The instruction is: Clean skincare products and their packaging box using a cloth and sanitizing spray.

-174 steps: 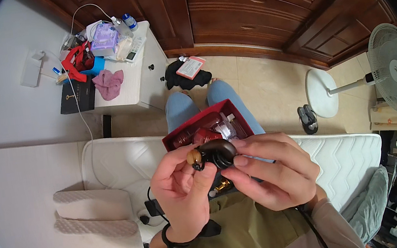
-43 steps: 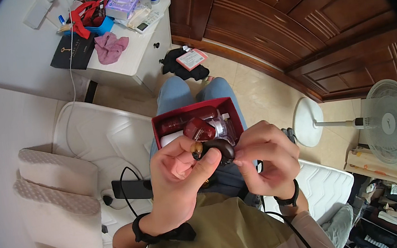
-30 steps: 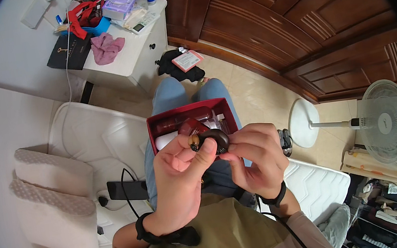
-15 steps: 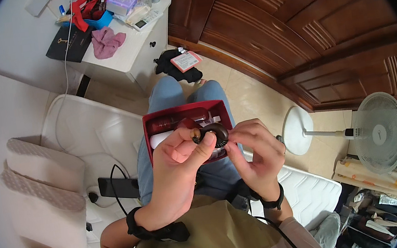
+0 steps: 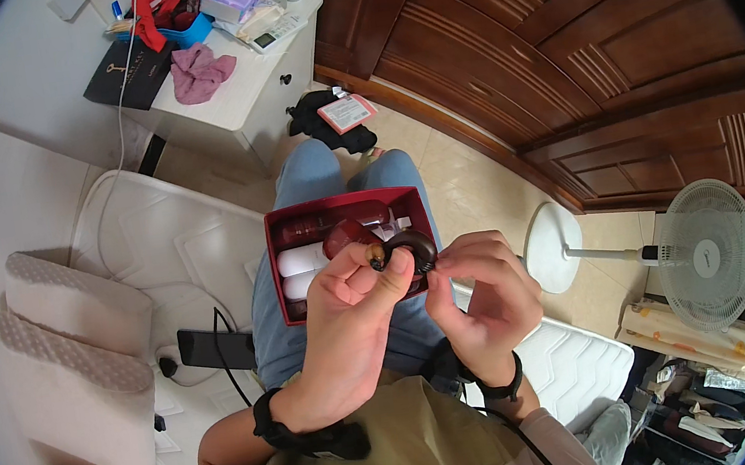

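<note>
My left hand is closed on a dark brown, curved hair claw clip with comb-like teeth; one end looks amber. Thumb and forefinger pinch it from the left. At the clip's right side, the fingertips of my right hand are pinched together on its toothed edge. Both hands are above the near right part of a dark red open box resting on my thighs. Inside the box lie a dark red bottle, a rounded dark red piece and white rounded containers. My hands hide part of the contents.
A black phone with a cable lies left of my leg on the mattress. A white cabinet bearing a pink cloth stands ahead left. To the right are a white fan and a dark wooden wardrobe.
The clip has turned slightly and moved a little right. My left hand has shifted slightly right with it, uncovering more of the white containers and the dark red piece. The view has tilted slightly.
</note>
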Motion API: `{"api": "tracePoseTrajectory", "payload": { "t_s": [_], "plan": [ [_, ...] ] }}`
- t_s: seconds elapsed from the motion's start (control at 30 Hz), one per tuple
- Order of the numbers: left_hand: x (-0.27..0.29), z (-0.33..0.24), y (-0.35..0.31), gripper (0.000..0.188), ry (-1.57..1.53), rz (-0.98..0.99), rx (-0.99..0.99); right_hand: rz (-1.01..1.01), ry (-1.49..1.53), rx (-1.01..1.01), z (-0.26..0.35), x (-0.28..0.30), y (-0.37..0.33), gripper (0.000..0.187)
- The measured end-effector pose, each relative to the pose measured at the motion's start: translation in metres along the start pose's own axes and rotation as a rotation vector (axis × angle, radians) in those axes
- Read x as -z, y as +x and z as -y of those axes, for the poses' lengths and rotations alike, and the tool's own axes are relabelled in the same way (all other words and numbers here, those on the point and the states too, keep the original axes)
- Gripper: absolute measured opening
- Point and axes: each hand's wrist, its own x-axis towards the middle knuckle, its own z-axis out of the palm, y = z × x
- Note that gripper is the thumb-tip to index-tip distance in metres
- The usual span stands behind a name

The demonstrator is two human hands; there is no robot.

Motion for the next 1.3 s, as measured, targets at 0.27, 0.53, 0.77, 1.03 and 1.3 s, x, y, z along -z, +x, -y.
{"api": "tracePoseTrajectory", "payload": {
  "t_s": [0.27,0.53,0.77,1.03,1.3],
  "plan": [
    [-0.005,0.006,0.001,0.014,-0.042,0.025,0.001,-0.042,-0.031,0.06,-0.002,0.001,-0.007,0.022],
    [-0.005,-0.001,0.009,0.009,0.088,0.037,0.008,0.04,-0.026,0.015,-0.011,0.014,-0.001,0.021],
    [-0.004,-0.008,0.006,0.015,0.133,-0.016,0.053,0.109,-0.03,-0.014,-0.013,0.018,0.002,0.019],
    [-0.006,-0.011,-0.003,0.015,0.151,0.063,0.053,0.066,0.444,-0.333,-0.004,0.02,-0.007,0.023],
    [-0.007,-0.01,-0.012,0.027,0.191,0.21,-0.063,0.016,0.671,-0.469,0.007,0.027,-0.005,0.023]
  ]
}}
